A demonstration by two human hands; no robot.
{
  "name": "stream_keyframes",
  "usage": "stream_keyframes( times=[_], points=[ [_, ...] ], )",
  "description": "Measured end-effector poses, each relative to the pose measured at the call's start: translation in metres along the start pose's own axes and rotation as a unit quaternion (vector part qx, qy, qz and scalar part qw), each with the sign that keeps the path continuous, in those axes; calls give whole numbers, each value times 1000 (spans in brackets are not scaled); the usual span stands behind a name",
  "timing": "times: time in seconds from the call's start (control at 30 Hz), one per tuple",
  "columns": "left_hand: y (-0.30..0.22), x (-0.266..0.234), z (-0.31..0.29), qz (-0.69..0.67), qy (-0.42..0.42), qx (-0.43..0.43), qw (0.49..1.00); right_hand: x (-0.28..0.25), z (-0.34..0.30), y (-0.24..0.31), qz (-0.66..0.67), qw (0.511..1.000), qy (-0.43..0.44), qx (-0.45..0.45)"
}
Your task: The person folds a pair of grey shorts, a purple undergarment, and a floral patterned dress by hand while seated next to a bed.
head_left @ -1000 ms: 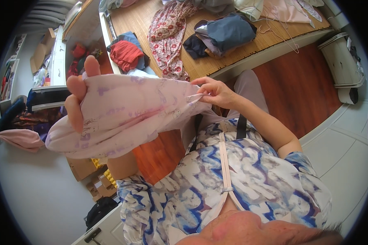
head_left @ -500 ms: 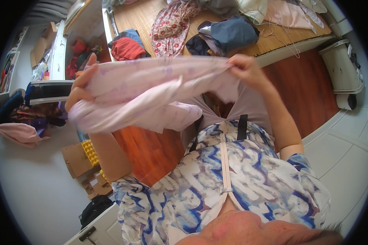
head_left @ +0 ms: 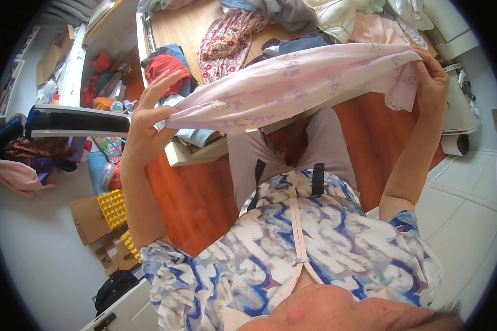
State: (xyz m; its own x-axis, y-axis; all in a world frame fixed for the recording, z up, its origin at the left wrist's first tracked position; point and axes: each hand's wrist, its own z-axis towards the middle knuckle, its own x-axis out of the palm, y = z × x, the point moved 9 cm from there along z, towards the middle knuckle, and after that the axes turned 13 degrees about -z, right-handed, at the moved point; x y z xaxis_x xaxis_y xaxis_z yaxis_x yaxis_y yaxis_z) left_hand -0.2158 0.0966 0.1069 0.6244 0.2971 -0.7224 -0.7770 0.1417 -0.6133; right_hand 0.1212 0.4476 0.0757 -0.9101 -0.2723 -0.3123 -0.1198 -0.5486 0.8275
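The pale pink cloth (head_left: 292, 88) runs lengthwise left to right, rising rightward. It spans between left hand (head_left: 151, 117) and right hand (head_left: 433, 78), each gripping one end.

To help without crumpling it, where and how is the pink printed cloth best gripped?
Probably pinch the pink printed cloth midway along its upper edge, from the far side: the left hand and right hand are at its ends, this edge stretching between them.
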Motion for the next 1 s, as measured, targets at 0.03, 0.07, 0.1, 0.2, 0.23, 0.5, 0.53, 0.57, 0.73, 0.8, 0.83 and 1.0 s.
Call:
stream_keyframes(
  times=[0.03,0.07,0.1,0.2,0.23,0.5,0.53,0.57,0.73,0.8,0.83,1.0],
  points=[
    [-1,1,1,-1,-1,2,1000,-7,1,-2,-2,1000,-1,-1],
    [-6,8,4,-37,32,10,999,-17,2,-9,28,999,-12,29],
    [-10,17,5,-72,67,19,995,-24,1,-16,58,996,-24,61],
    [17,61,-15,-15,130,-40,991,3,-2,-48,-71,987,58,132],
    [32,74,-20,15,157,-65,985,5,-4,-54,-72,987,57,130],
    [50,57,-30,-2,34,-99,995,21,-14,-40,-45,987,147,40],
    [46,56,-31,-1,33,-99,995,21,-16,-38,-29,986,152,55],
    [41,49,-31,-75,-1,-105,992,21,-18,-35,-14,985,158,68],
    [31,43,-83,-266,-59,-145,951,12,-49,12,131,977,143,89],
    [-5,44,-96,-393,-48,-67,916,3,-69,55,157,982,90,50],
    [-21,42,-101,-476,-36,-17,878,-4,-78,65,173,983,52,44],
    [-6,114,-132,-698,74,160,694,13,-83,87,213,968,96,95]
  ],
)
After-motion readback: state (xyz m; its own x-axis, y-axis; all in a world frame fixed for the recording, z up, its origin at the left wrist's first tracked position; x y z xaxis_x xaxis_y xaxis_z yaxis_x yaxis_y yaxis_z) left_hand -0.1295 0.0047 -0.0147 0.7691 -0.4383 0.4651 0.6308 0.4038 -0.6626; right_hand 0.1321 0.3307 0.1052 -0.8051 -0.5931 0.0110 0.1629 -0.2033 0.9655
